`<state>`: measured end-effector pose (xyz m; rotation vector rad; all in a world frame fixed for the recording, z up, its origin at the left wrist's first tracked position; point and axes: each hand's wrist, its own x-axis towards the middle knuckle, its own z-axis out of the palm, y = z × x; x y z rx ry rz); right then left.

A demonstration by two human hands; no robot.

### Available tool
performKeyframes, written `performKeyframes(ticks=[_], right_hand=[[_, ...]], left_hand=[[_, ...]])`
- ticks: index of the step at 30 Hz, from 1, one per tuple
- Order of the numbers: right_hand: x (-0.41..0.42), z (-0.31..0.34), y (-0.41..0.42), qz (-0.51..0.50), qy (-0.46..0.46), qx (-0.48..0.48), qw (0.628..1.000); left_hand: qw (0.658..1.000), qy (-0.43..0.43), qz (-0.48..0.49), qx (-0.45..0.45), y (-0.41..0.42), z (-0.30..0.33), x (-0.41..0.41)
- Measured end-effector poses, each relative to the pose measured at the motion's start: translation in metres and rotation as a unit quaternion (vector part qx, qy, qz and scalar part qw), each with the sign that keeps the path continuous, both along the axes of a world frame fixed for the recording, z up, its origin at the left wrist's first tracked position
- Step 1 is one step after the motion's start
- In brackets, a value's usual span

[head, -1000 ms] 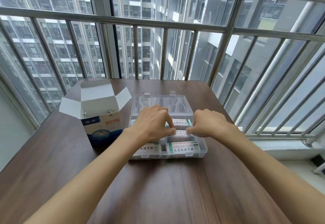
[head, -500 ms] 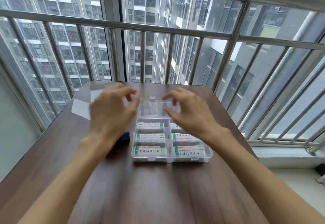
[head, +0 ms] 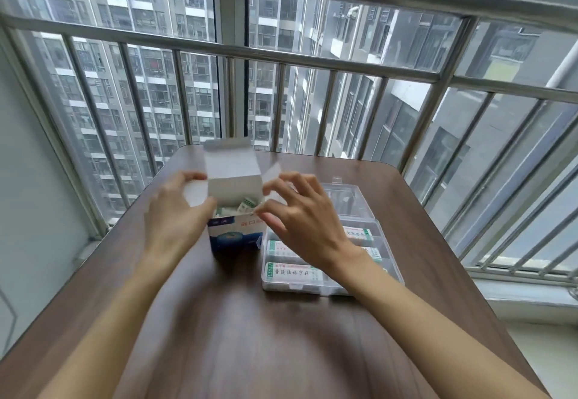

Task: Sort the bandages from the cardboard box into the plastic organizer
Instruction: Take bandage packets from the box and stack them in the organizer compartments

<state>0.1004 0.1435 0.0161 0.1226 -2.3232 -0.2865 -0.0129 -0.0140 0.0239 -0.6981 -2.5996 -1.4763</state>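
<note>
I see the cardboard box [head: 234,236], blue and white, standing upright with its white flaps raised and loose bandages [head: 245,207] showing inside. Just beside it, on its right, lies the clear plastic organizer [head: 387,261], lid open, with labelled bandage packs [head: 291,272] filling its compartments.

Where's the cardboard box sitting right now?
In the head view, the cardboard box stands open on the table, touching the plastic organizer's left side, between both hands.

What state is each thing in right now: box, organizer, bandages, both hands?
cardboard box: upright, flaps open, bandages inside.
plastic organizer: lid open, bandages in front compartments.
left hand: at the box's left flap.
right hand: fingers spread, reaching into the box.
</note>
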Motion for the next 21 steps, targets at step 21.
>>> performKeyframes(ticks=[21], right_hand=[[-0.05,0.031,-0.043,-0.13,-0.285,-0.007,0.95]], left_hand=[[0.992,0.049,-0.018,0.116,-0.001,-0.01,-0.015]])
